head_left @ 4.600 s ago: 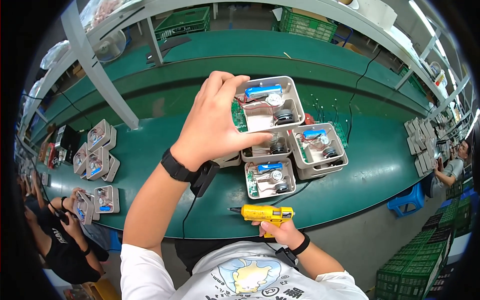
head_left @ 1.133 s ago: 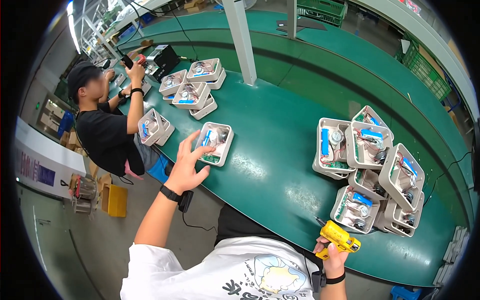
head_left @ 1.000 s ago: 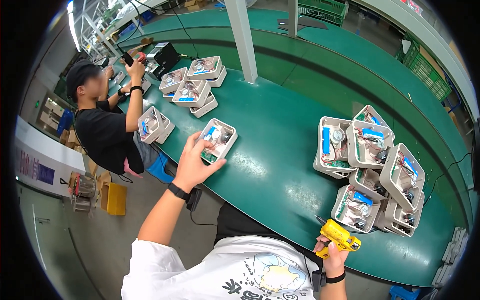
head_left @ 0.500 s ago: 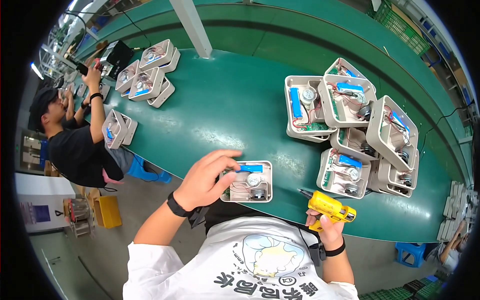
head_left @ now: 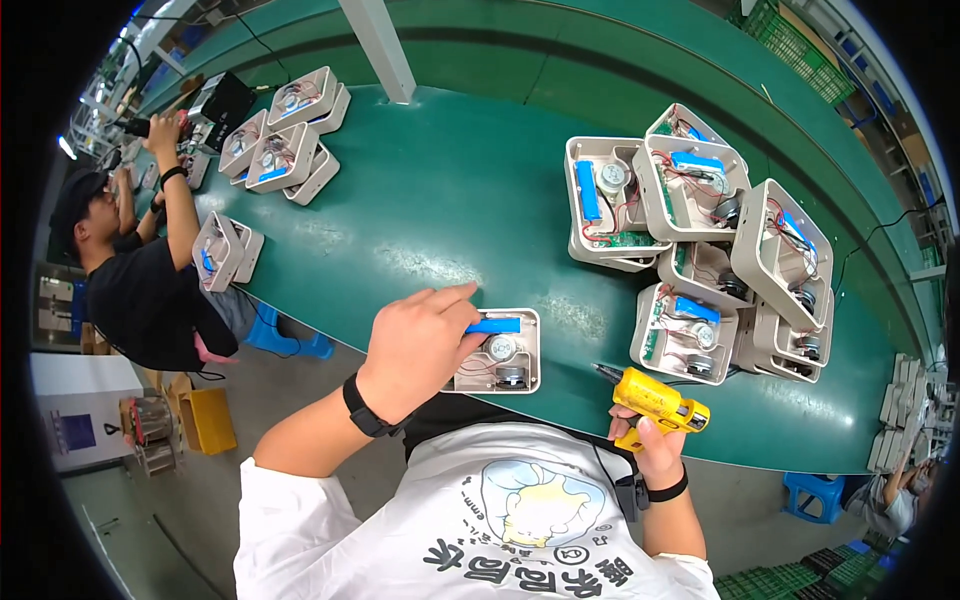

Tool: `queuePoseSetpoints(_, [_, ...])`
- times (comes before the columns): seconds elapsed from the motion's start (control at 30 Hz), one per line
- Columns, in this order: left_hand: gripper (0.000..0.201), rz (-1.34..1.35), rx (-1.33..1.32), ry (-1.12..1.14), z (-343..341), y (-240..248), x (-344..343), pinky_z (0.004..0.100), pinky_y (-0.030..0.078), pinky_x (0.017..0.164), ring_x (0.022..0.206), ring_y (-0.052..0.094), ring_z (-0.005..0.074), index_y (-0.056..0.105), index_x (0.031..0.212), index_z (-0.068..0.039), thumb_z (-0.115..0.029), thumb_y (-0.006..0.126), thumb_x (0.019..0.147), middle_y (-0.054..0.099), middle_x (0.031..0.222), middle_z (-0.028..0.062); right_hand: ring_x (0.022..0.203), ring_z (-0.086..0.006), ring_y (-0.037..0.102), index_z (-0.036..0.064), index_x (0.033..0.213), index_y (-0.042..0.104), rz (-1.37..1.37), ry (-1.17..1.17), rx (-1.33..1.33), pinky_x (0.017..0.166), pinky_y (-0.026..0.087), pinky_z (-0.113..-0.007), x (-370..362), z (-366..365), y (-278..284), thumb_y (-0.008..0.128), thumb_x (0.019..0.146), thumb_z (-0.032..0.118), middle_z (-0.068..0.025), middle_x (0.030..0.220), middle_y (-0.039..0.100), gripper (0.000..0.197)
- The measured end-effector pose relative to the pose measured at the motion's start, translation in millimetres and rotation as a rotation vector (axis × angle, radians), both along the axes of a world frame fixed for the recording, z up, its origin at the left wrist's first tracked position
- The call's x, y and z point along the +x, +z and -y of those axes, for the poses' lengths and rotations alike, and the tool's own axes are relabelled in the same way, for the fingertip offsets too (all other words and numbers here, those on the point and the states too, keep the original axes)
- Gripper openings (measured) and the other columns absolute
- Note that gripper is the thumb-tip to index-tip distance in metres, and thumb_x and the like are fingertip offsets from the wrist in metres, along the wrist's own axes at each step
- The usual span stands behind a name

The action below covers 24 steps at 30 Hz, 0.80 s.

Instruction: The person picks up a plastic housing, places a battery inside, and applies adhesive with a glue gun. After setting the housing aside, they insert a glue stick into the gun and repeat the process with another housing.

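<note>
I've got the left hand [head_left: 415, 345] clamped on the open housing [head_left: 500, 352] at the belt edge, right hand [head_left: 650, 450] gripping the yellow screwdriver [head_left: 655, 400]; next is probably bringing the bit onto a screw point.

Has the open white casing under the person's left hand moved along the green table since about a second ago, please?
Yes. The white casing lay far off to the person's left then; it now sits at the green table's near edge before them, closer to the cluster of casings. Left hand rests on it.

Bright, even overhead light; soft glare streaks on the green counter [head_left: 420, 200] toward 12 o'clock. Sharp centre, strong fisheye bending and black vignette at the rim.
</note>
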<state>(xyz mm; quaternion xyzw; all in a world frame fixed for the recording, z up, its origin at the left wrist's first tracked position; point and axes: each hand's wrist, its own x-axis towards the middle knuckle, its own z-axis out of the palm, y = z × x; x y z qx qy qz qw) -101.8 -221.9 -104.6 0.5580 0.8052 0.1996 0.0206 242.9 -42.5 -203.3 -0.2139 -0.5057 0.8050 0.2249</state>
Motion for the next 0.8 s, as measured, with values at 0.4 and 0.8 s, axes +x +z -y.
queuePoseSetpoints(0.4, [0.024,-0.024,0.004,-0.188,-1.5,-8.2,3.4,0.0375,0.064,0.075,0.092,0.079,0.0239,0.074,0.091,-0.011,-0.024,0.093,0.083,0.079,0.141,0.0089,0.092,-0.0195,0.074,-0.0061,0.146,0.058,0.112,0.095,0.23,0.081,0.066,-0.035,-20.2,4.7,42.1,0.077,0.103,0.024,-0.0199,0.116,0.077,0.056])
queuePoseSetpoints(0.8, [0.019,0.597,0.461,-0.008,5.5,-36.7,20.2,0.0346,0.06,0.095,0.105,0.075,0.0233,0.068,0.114,-0.005,-0.014,0.081,0.103,0.076,0.141,0.0165,0.094,-0.0175,0.075,-0.0013,0.155,0.055,0.135,0.162,0.313,0.084,0.062,-0.031,-44.2,15.2,82.3,0.072,0.107,0.014,-0.015,0.113,0.078,0.053])
